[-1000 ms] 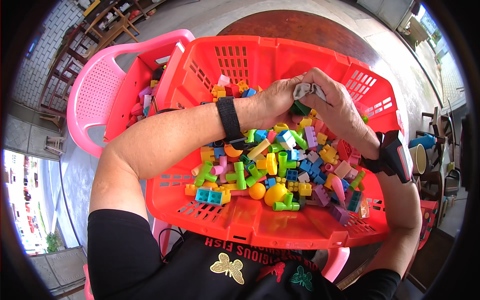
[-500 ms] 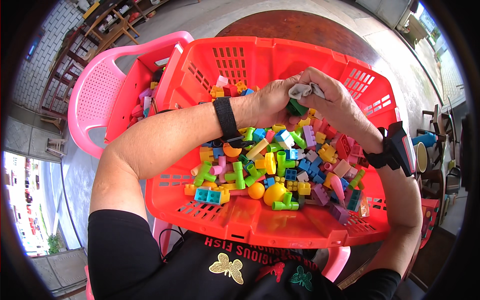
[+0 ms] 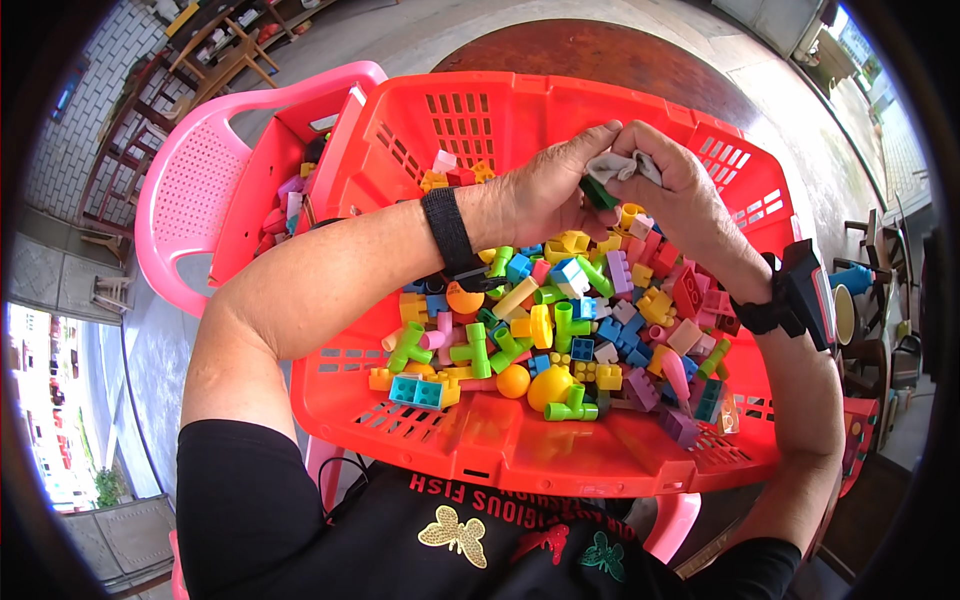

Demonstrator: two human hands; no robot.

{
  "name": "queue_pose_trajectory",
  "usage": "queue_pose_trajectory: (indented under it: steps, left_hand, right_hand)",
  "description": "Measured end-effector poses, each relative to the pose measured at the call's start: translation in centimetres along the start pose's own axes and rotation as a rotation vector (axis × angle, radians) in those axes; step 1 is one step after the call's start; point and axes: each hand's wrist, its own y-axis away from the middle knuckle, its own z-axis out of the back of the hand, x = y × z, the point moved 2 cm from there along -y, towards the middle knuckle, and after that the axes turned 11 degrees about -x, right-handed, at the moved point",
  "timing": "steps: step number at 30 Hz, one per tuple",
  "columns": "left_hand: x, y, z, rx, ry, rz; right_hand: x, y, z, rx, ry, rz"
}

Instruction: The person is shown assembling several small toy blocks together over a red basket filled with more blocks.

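Above the heap of toy blocks, my two hands meet. My left hand (image 3: 545, 198) has its fingers curled round a dark green toy block (image 3: 599, 194), of which only a small part shows. A crumpled greyish-white cloth (image 3: 632, 168) is pinched in my right hand (image 3: 682, 196) and lies against the top of that block. Beneath them a red plastic basket (image 3: 560, 462) holds mixed toy pieces: light green pipe-shaped pieces (image 3: 477, 347), blue blocks (image 3: 627, 338), yellow blocks (image 3: 655, 305) and yellow-orange balls (image 3: 550, 386).
Left of the basket stands a pink plastic chair (image 3: 190, 190) with a red box (image 3: 236, 210) of more pieces on it. Behind the basket is a round dark brown table (image 3: 590, 50). Stools and a pale bucket (image 3: 842, 315) stand at the right.
My right hand and the cloth have shifted slightly right. My left thumb has lifted and straightened, and the hands are a little farther apart.
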Motion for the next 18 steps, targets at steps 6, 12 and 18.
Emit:
queue_pose_trajectory:
  steps: [6, 12, 18]
  left_hand:
    - [-0.4, 0.1, -0.5, 0.012, -0.063, -0.102]
    - [0.0, -0.1, 0.3, 0.027, 0.123, -0.001]
    - [-0.1, 0.2, 0.2, 0.102, -0.041, -0.052]
  right_hand:
    - [-1.2, -0.1, 0.8, -0.086, -0.109, -0.187]
    - [-0.7, 0.2, 0.0, -0.037, -0.068, -0.097]
    - [-0.4, 0.2, -0.2, -0.005, -0.074, -0.097]
